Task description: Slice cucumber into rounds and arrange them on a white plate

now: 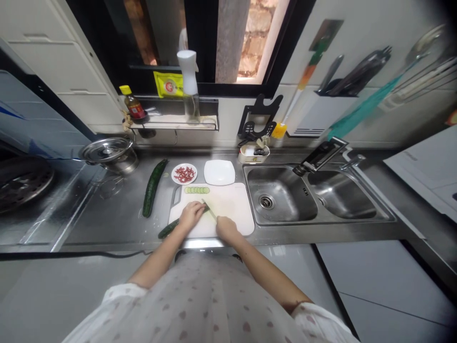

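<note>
My left hand (192, 215) is closed over a dark green cucumber (168, 229), whose far end sticks out to the lower left past the edge of the white cutting board (235, 205). In my right hand (227, 227) is a knife (210, 209), its blade slanting up and left to the cucumber's cut end near my left fingertips. A row of thin, pale green cucumber slices (197, 190) lies overlapped along the board's back edge. Left of the board rests a whole long cucumber (154, 188) on the steel counter.
Behind the board stand a plate of chopped red pieces (184, 174) and a white square plate (219, 172). A double sink (282, 195) borders the board on the right. A lidded steel pot (110, 153) is at the back left. A shelf (171, 123) holds bottles.
</note>
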The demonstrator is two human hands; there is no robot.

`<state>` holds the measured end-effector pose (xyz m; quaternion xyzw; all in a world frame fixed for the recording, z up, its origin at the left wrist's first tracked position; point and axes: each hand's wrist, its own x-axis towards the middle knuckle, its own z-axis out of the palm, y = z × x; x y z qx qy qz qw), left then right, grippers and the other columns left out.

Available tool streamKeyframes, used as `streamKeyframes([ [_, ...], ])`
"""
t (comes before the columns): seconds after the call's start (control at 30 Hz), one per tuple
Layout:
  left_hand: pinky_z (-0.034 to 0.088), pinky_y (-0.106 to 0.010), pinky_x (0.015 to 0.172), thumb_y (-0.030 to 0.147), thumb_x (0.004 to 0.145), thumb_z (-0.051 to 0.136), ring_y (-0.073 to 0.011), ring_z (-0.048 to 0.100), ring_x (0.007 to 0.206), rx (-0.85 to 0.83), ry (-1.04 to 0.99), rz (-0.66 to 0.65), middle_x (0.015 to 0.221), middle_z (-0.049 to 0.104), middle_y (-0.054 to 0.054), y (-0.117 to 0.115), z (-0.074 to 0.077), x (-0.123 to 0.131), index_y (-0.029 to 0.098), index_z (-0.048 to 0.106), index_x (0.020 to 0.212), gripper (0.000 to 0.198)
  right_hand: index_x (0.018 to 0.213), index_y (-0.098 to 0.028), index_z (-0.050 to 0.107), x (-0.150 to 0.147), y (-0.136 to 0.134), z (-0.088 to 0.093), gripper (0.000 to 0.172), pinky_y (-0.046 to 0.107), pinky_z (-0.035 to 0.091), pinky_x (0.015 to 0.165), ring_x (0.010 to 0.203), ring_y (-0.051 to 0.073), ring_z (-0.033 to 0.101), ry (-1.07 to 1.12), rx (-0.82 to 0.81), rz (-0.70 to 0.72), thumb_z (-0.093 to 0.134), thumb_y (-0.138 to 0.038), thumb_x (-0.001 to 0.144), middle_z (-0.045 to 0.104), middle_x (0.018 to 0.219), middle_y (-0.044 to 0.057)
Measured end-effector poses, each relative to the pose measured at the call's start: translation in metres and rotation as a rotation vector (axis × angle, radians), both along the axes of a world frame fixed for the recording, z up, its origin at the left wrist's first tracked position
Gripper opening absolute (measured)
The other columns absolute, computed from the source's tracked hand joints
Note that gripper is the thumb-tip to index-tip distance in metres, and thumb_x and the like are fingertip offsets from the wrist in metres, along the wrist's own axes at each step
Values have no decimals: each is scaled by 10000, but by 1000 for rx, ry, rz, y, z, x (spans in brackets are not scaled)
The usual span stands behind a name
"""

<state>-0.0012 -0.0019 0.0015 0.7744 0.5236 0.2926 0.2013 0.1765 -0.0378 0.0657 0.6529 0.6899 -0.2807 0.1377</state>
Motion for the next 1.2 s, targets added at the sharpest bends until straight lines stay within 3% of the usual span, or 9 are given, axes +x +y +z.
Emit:
streamKeyframes([
  [0.23,472,-310,832,282,923,511,-180,588,903,-2,-9,12,930,672,-45,1,-1,-1,232,708,1000,218,1081,-136,619,8,-18,-9,304,291,471,770,978,218,654,-30,44,29,384,-94,893,679,1026,161],
  [0.67,472,-318,834,271,922,508,-182,589,909,-3,-2,-5,937,674,-48,1,-1,-2,226,707,1005,220,1078,-135,640,-21,21,-11,295,266,462,790,987,204,649,57,127,17,412,-102,893,689,1030,137],
  [1.2,471,-319,851,280,927,497,-187,595,919,5,-5,5,951,677,-50,0,-1,-2,228,701,1006,225,1083,-142,620,8,-27,-14,307,284,477,777,1000,217,647,-33,39,-13,381,-95,898,678,1033,151],
])
